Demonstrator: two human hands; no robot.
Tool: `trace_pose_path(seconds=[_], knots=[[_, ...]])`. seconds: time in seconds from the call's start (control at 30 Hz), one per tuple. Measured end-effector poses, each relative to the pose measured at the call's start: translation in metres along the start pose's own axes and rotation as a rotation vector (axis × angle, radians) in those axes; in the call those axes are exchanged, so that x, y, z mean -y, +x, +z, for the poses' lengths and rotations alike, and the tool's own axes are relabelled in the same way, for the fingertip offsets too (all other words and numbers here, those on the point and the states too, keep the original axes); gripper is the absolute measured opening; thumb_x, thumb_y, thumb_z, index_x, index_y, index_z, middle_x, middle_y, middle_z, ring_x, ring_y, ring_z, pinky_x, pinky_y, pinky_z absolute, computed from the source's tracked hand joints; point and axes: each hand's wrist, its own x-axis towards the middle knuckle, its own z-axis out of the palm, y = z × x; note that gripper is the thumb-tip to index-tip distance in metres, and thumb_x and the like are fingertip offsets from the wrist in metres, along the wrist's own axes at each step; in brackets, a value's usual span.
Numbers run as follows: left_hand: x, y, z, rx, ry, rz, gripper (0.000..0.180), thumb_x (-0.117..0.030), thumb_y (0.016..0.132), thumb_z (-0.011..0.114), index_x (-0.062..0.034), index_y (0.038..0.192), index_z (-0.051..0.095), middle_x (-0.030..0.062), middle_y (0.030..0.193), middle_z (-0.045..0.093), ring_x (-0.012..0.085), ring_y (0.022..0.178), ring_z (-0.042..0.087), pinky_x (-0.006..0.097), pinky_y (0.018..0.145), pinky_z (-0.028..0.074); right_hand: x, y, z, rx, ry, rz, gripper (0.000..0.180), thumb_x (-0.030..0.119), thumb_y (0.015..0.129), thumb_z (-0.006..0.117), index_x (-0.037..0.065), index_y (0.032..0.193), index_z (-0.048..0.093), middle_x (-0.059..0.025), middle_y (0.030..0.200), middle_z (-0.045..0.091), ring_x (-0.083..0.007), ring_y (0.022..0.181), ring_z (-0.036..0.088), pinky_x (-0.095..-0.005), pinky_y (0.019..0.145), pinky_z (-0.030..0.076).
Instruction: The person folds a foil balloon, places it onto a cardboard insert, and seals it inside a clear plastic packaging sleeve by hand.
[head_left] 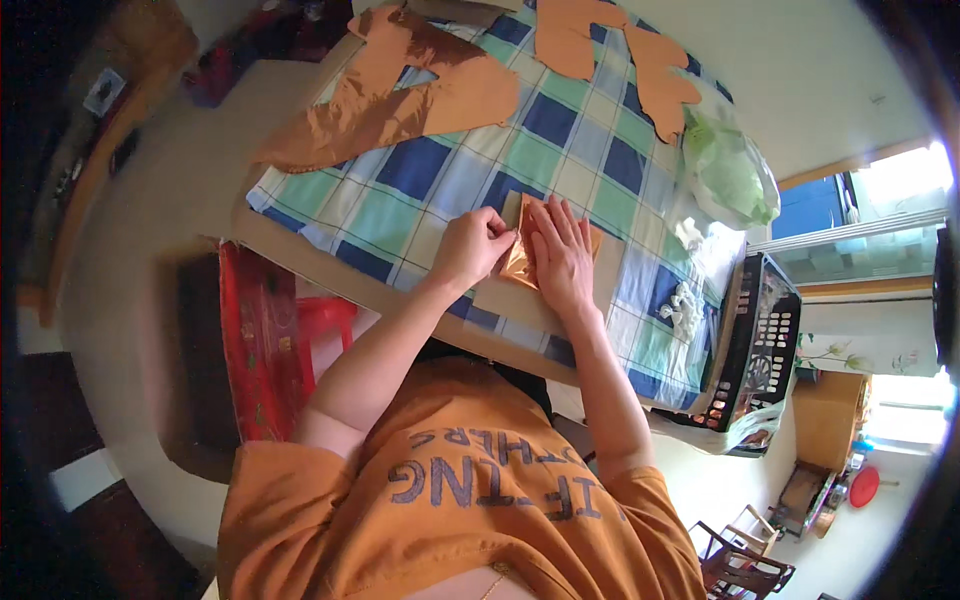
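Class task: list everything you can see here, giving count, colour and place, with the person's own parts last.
Foil: one, copper, under the right hand
Board: one, tan, under the foil
Copper pieces: at least three, copper-orange, far side of the table
Cloth: one, blue-green-white check, on the table
Table: one, tan edge, centre
Bag: one, pale green-white, table's right
Crate: one, black, right of the table
Red stool: one, red, left of the person
Chair: one, brown, lower right
Dim edges: unclear
Shirt: one, orange, on the person
Hands: two, bare; left at foil's left edge, right flat on foil
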Motion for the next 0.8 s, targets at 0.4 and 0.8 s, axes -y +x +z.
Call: trace_pose_path(seconds=[0.4, 0.8], knots=[[0.001, 0.012, 0.006, -0.142, 0.251, 0.309, 0.013, -0.012, 0.079, 0.07, -0.0004, 0.084, 0.07, 0.016, 0.078, 0.07, 0.0301, 0.071, 0.068, 0.038, 0.066, 0.053, -0.004, 0.0, 0.002, 0.02, -0.028, 0.005, 0.04, 0.024, 0.098, 0.048, 0.016, 0.138, 0.051, -0.015, 0.144, 0.046, -0.0332, 0.138, 0.038, -0.0512, 0.114, 0.025], [-0.004, 0.02, 0.007, -0.042, 0.011, 0.137, 0.016, -0.013, 0.084, 0.068, 0.0015, 0.089, 0.067, 0.0091, 0.068, 0.067, 0.0151, 0.047, 0.06, 0.03, 0.043, 0.047, -0.003, 0.0, 0.002, -0.004, 0.001, 0.017, 0.04, 0.026, 0.099, 0.048, 0.016, 0.138, 0.052, -0.016, 0.144, 0.047, -0.0332, 0.137, 0.039, -0.0505, 0.114, 0.025]])
